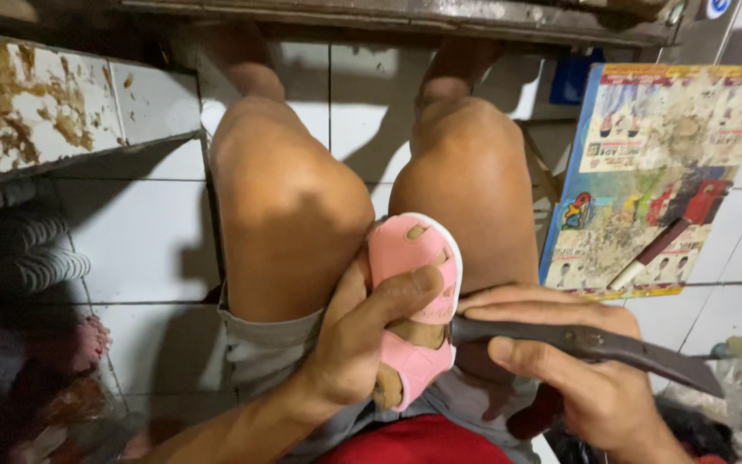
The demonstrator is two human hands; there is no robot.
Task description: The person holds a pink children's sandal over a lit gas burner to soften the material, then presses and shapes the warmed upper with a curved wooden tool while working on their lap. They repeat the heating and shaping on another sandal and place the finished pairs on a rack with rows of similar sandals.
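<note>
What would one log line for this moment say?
left hand: grips pink sandal on lap | right hand: holds dark knife, tip at sandal | printed board on tiled floor

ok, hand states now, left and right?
Left hand: closed around pink sandal.
Right hand: closed on knife, tip against the sandal.

Pink sandal (418, 258): smooth matt rubber or foam w/ white edge; knife (594, 344): dull dark metal, worn finish. Floor (165, 232): glossy white tile; shorts (264, 352): grey matt cloth. Printed board (654, 172): paper, grubby & scuffed; ledge (36, 103): white paint flaking, rust-brown stains.
</note>
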